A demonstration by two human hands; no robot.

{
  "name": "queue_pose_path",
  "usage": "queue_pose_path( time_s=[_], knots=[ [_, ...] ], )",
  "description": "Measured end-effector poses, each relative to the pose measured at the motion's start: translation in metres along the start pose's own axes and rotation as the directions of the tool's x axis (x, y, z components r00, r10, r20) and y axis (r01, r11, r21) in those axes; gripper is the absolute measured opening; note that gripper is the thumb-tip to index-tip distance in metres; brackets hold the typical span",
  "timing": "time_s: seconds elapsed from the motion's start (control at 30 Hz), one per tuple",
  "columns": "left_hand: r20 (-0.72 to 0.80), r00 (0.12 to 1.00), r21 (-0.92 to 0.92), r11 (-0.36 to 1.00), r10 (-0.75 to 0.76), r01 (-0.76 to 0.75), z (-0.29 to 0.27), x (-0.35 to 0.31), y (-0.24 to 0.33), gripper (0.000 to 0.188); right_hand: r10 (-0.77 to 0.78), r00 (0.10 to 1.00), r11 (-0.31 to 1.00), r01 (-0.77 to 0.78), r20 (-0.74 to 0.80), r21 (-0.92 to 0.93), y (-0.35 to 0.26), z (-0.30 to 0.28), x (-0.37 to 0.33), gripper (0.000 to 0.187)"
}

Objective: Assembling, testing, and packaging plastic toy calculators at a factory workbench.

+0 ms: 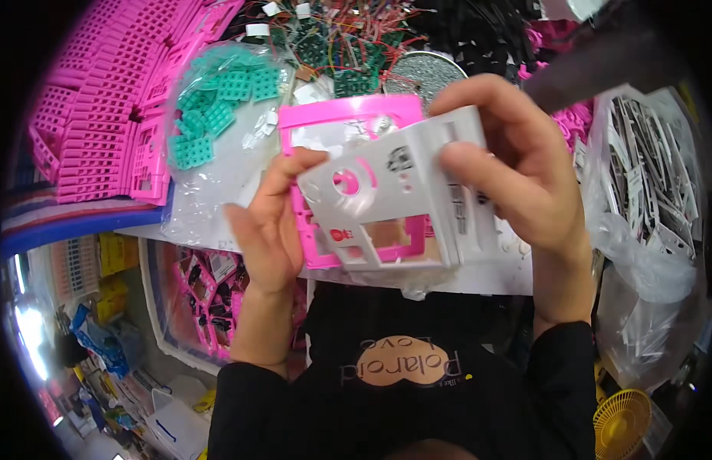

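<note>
My left hand (270,222) grips the left side of a bright pink rectangular plastic frame (352,109), its fingers bent at the edge and its thumb smeared by motion. My right hand (521,165) pinches several pale grey-white plastic panels (398,165), thumb in front and fingers behind the upper right corner. The front panel has square and round cut-outs and small black and red marks. It tilts across the pink frame and hides much of it; pink shows through its openings. Whether panel and frame touch, I cannot tell.
Pink housings (103,107) stand stacked at left, beside a clear bag of green keypads (218,100). Wired circuit boards (356,57) and a round tin of small metal parts (425,75) lie behind. A bag of panels (647,169) hangs right; a bin of pink parts (210,299) sits below left.
</note>
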State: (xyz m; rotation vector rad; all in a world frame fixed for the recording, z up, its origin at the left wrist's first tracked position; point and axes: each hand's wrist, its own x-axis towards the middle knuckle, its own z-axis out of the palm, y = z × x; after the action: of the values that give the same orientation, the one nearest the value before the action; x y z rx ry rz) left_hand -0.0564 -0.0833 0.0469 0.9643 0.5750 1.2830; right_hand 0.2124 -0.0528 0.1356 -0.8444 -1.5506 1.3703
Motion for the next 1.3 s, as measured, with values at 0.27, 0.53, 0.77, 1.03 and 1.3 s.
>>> queue_pose_path(
  time_s=[0.27, 0.53, 0.77, 1.03, 1.3],
  knots=[
    [-0.185, 0.965, -0.017, 0.981, 0.188, -0.194, 0.015, -0.005, -0.017, 0.08, 0.047, 0.973, 0.988, -0.011, -0.226, 0.155, 0.057, 0.077, -0.041, 0.041],
    [-0.166, 0.982, -0.004, 0.995, -0.095, 0.095, 0.022, -0.003, -0.001, 0.064, 0.171, 0.978, 0.886, -0.099, -0.122, 0.453, 0.06, 0.039, -0.036, 0.058],
    [-0.27, 0.96, 0.128, 0.991, 0.071, -0.037, 0.048, 0.006, 0.0, 0.092, 0.14, 0.97, 0.899, -0.04, -0.2, 0.437, 0.058, 0.059, -0.03, 0.052],
    [-0.163, 0.984, 0.241, 0.97, 0.073, -0.032, 0.038, 0.005, -0.009, 0.095, 0.181, 0.971, 0.924, -0.113, -0.155, 0.365, 0.065, 0.05, -0.031, 0.049],
    [-0.183, 0.982, 0.23, 0.973, 0.051, -0.008, 0.035, -0.003, -0.012, 0.083, 0.121, 0.982, 0.962, -0.08, -0.147, 0.26, 0.063, 0.052, -0.035, 0.049]
  ],
)
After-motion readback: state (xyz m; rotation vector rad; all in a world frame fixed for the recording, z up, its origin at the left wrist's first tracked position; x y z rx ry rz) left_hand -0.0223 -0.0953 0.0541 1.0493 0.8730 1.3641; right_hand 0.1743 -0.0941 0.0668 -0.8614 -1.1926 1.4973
